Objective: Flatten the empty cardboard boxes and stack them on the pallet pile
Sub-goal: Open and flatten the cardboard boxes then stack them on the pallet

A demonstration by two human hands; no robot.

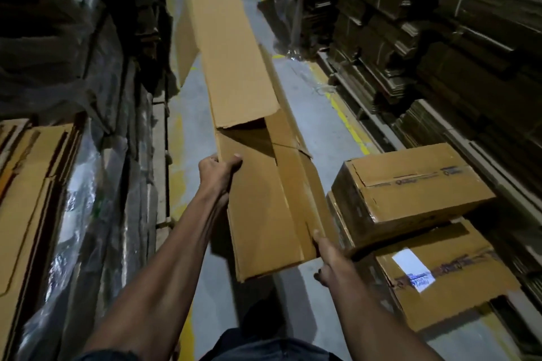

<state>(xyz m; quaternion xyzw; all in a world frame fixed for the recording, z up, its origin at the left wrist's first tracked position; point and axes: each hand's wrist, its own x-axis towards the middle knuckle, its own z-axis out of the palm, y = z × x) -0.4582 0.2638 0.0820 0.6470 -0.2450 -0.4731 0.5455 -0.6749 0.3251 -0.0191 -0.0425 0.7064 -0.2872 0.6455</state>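
Cardboard box (249, 114), long and flattened, is gripped at near edges by left hand (218, 173) and right hand (325, 255), likely for carrying.

This is a dim warehouse aisle. Tall stacks of flattened brown cardboard (440, 23) line both sides of a grey concrete floor (316, 114). Painted yellow floor lines (347, 123) edge it.

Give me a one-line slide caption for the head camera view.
Both hands, left hand and right hand, hold a long flattened cardboard box above a warehouse aisle floor.
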